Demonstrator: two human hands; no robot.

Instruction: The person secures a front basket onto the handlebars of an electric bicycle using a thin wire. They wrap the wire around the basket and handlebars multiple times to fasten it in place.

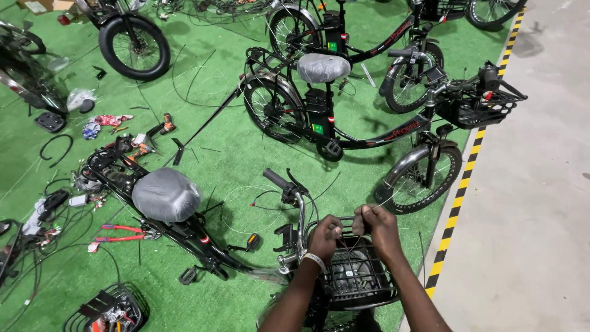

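A black bicycle lies below me on green turf, its saddle [166, 195] wrapped in grey plastic. Its black wire front basket [358, 275] sits under my hands. My left hand [325, 236] is closed at the basket's near-left rim, next to the chrome handlebar [300, 216]. My right hand [378, 225] is closed just to the right, above the basket rim. Both fists pinch a thin wire or cable that runs between them; what exactly it is stays too fine to tell.
Two finished black bicycles [344, 104] stand upright ahead, one with a front basket [476, 107]. Red-handled pliers [120, 232], a drill [165, 125], loose cables and parts litter the turf at left. Another basket [107, 310] lies bottom left. A yellow-black striped line [458, 197] borders grey floor at right.
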